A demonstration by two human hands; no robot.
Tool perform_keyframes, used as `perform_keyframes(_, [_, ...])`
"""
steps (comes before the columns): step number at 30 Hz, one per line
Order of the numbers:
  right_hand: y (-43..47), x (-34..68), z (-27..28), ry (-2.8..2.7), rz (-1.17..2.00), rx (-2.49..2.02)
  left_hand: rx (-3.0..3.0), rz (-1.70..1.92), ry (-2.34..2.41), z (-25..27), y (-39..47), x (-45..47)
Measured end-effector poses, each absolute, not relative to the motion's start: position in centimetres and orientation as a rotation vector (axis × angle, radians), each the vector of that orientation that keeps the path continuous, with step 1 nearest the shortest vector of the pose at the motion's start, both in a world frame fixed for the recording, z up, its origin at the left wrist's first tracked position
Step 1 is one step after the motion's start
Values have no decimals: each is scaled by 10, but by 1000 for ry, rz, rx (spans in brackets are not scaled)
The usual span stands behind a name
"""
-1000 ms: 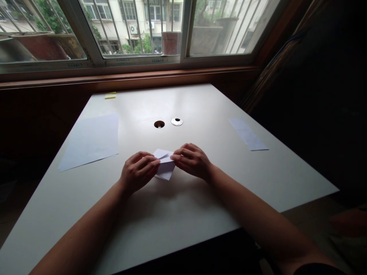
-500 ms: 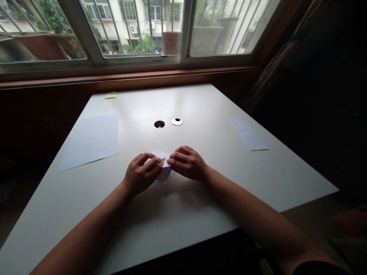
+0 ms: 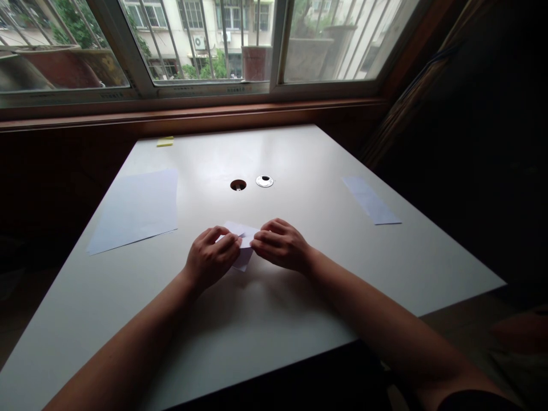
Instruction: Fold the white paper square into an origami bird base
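Between my hands is a small folded piece of white paper (image 3: 243, 261), held just above the white table (image 3: 274, 319). My left hand (image 3: 213, 255) pinches its left side with thumb and fingers. On the right side my right hand (image 3: 279, 244) grips the paper near its middle, fingertips pressed together. Flaps of the paper show above and below the fingertips, and a fold or slit lies between them. The fingers cover parts of the paper, so its full shape cannot be made out.
White sheets (image 3: 137, 208) lie at the table's left, and a narrow paper strip (image 3: 371, 200) at the right. Beyond my hands are a round cable hole (image 3: 238, 185) and its loose cover (image 3: 264, 181). A yellow sticky pad (image 3: 165, 141) sits near the far left corner, below the window.
My fingertips have drawn slightly apart, so more of the paper shows between them. The paper's lower flap has shifted a little up and left. Both hands keep their grip.
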State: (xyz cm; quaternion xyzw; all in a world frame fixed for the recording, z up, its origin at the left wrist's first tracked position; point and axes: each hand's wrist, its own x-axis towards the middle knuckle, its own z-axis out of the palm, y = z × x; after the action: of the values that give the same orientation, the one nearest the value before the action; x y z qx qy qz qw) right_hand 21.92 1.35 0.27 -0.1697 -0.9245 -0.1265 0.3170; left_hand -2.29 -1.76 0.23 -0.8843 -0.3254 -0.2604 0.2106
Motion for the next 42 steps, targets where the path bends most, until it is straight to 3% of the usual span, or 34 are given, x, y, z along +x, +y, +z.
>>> perform_keyframes(42, [23, 230, -3, -2397, -391, -612, -2533, -909, -953, -1, -16, -24])
